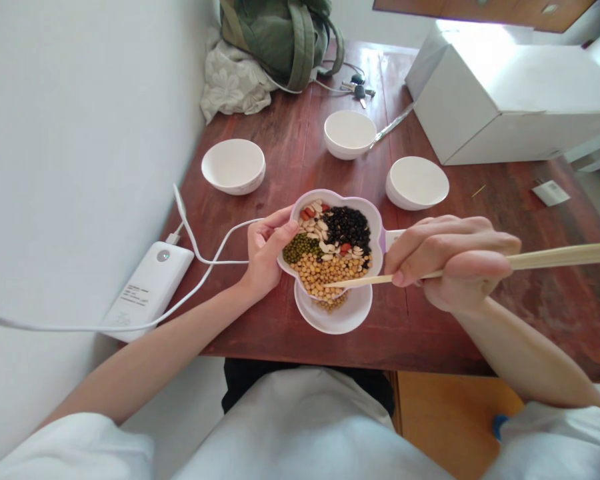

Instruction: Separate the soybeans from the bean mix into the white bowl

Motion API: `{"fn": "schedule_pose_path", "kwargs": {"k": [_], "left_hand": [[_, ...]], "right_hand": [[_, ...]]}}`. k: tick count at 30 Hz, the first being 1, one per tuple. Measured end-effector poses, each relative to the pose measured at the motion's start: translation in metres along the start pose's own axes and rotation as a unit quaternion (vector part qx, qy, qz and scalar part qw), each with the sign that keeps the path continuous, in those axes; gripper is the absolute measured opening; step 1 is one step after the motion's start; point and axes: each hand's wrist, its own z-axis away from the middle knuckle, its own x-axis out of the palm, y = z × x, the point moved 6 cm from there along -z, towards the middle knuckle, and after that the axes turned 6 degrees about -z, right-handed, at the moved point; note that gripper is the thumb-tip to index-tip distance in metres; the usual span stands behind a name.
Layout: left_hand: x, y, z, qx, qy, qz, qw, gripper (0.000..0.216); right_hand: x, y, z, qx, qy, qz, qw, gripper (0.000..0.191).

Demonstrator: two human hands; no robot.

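Beige chopsticks (555, 258) run crosswise; point left, over yellow beans (317, 272)

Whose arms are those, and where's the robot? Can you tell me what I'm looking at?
There's no robot here, just a person using two bare hands. The camera is worn on the person's head and looks forward and down, so you see nearly what they see.

The left hand holds the edge of a flower-shaped tray with black, green and yellow beans and some nuts in it. The right hand holds chopsticks, their tips at the yellow beans.

The tray partly hides a white dish with some beans in it. Farther back on the brown table are three white bowls, keys, a green bag and a big white box.
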Motion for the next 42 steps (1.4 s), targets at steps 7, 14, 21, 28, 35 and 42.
{"fn": "schedule_pose_path", "kwargs": {"k": [7, 14, 21, 28, 35, 42], "left_hand": [[0.001, 0.0, 0.0, 0.002, -0.006, 0.001, 1.0, 0.032], [0.0, 0.0, 0.0, 0.0, -0.003, 0.002, 1.0, 0.031], [0.001, 0.0, 0.0, -0.002, -0.003, 0.015, 1.0, 0.031], [0.0, 0.0, 0.0, -0.002, 0.003, 0.01, 1.0, 0.033], [0.0, 0.0, 0.0, -0.004, 0.005, 0.008, 1.0, 0.029], [-0.001, 0.0, 0.0, 0.0, 0.017, -0.006, 1.0, 0.032]], "right_hand": [[-0.004, 0.0, -0.004, 0.017, 0.022, -0.024, 0.999, 0.067], [-0.015, 0.005, 0.001, 0.02, 0.075, 0.009, 0.997, 0.066], [-0.004, 0.007, 0.0, 0.016, 0.013, 0.006, 1.0, 0.063], [0.002, 0.005, 0.0, 0.028, -0.002, -0.006, 1.0, 0.061], [0.002, 0.005, 0.0, 0.029, -0.012, -0.016, 0.999, 0.063], [0.002, 0.004, -0.004, 0.014, -0.016, -0.037, 0.999, 0.061]]}}
